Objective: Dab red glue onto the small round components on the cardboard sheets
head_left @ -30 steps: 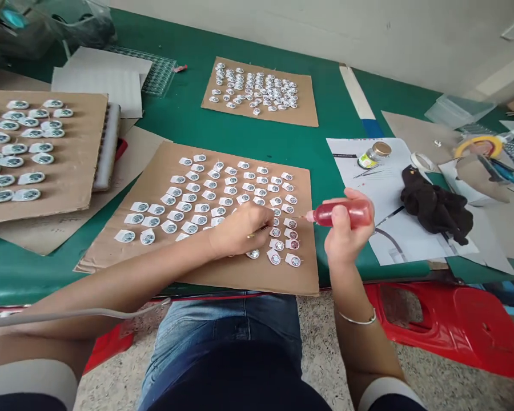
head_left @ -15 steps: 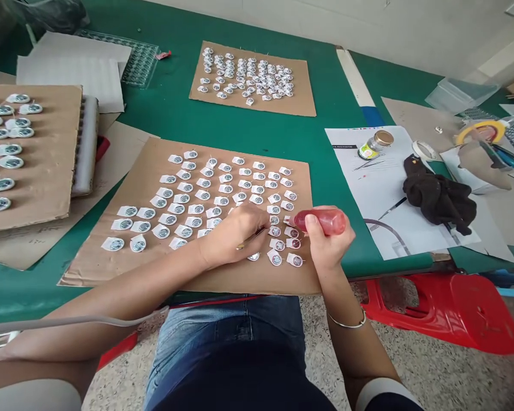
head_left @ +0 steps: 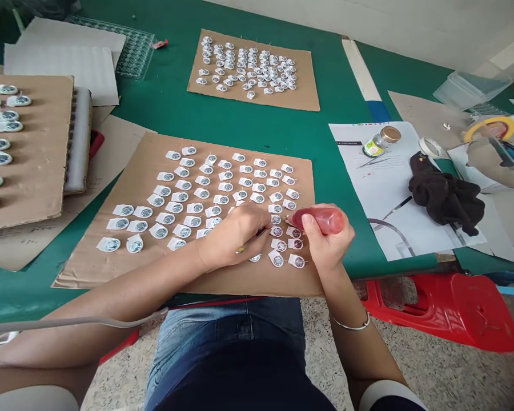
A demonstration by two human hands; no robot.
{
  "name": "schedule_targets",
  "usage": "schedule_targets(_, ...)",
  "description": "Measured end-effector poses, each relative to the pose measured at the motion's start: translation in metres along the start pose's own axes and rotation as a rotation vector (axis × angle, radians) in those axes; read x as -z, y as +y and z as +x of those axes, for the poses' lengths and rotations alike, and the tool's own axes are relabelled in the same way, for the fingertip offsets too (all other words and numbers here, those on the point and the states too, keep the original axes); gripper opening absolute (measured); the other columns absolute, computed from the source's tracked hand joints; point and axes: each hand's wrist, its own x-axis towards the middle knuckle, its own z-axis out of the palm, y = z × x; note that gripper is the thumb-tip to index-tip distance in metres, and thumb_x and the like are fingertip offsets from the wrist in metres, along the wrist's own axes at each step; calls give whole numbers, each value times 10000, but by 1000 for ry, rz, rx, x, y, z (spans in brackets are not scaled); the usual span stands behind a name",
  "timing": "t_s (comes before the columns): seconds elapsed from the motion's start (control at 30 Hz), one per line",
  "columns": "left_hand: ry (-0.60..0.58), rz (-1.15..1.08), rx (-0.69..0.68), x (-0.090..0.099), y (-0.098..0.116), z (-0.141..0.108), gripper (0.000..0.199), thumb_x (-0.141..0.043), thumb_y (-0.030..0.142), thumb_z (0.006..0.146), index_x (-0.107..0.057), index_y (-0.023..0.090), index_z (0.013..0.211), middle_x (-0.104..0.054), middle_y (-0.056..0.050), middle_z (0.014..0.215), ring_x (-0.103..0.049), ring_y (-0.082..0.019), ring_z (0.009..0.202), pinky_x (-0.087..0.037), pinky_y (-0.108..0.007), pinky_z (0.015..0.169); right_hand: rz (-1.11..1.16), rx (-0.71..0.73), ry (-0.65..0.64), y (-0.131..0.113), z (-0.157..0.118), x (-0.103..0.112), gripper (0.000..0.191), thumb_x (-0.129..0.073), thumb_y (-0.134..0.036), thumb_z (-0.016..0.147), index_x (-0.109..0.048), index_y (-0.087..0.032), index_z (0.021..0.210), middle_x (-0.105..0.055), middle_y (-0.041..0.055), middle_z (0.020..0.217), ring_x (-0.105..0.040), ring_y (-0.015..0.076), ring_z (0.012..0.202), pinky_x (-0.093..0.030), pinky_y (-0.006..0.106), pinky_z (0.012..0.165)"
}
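Note:
My right hand is wrapped round a small squeeze bottle of red liquid, tipped sideways. Its nozzle points left, close over the round pieces near the cardboard's right edge. My left hand rests on the cardboard sheet, fingers closed on a thin stick-like tool; its working end is hidden by the fingers. Rows of small round white pieces with dark printed centres and paper tabs cover the sheet. Several near my right hand, such as the round piece, show reddish markings.
Another cardboard sheet with round pieces lies farther back. At left, a raised cardboard sheet bears more. On the right are a printed paper, a glass jar, a black cloth and yellow tape. A red stool stands below.
The camera view has shifted slightly, so the side sheets appear moved a little. Both hands keep their grips, and the bottle's nozzle has shifted slightly left over the pieces.

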Motion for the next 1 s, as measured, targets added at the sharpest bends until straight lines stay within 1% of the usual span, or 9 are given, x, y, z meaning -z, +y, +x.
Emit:
schedule_targets(0.17, 11, 6, -7, -1, 0, -1, 160, -419, 59, 785, -539, 139, 715, -527, -14, 628, -445, -119, 591, -356, -282, 589, -10, 19, -15, 0, 0, 0, 197, -657, -362, 718, -586, -190, 782, -652, 31, 768, -618, 165, 701, -512, 313, 642)
schedule_targets(0.3, 11, 6, -3, -2, 0, -1, 157, -428, 43, 767, -546, 136, 722, -535, -15, 643, -457, -121, 610, -362, -277, 588, -2, 46, -3, 1, -2, 1, 183, -652, -348, 727, -575, -192, 783, -647, 29, 767, -617, 166, 709, -510, 318, 649)
schedule_targets(0.53, 17, 12, -10, -3, -1, -1, 151, -432, 42, 765, -530, 138, 702, -520, -6, 626, -448, -115, 589, -360, -281, 599, 59, 111, 2, -1, -3, 1, 176, -685, -270, 699, -569, -192, 805, -647, 21, 762, -611, 159, 705, -505, 310, 645)
schedule_targets(0.73, 15, 2, -6, -4, -2, -2, 155, -433, 43, 765, -538, 139, 705, -528, -8, 625, -452, -118, 587, -358, -285, 599, 76, 144, 5, -1, -2, 1, 150, -678, -245, 706, -567, -194, 794, -642, 22, 743, -608, 160, 687, -499, 309, 625)
schedule_targets(1.0, 32, -58, 4, -4, -4, -2, 143, -452, 45, 769, -536, 143, 709, -535, -2, 629, -447, -112, 589, -364, -267, 595, 57, 148, -9, 0, -3, 2, 163, -678, -251, 708, -567, -177, 801, -638, 22, 751, -607, 148, 699, -501, 297, 641)
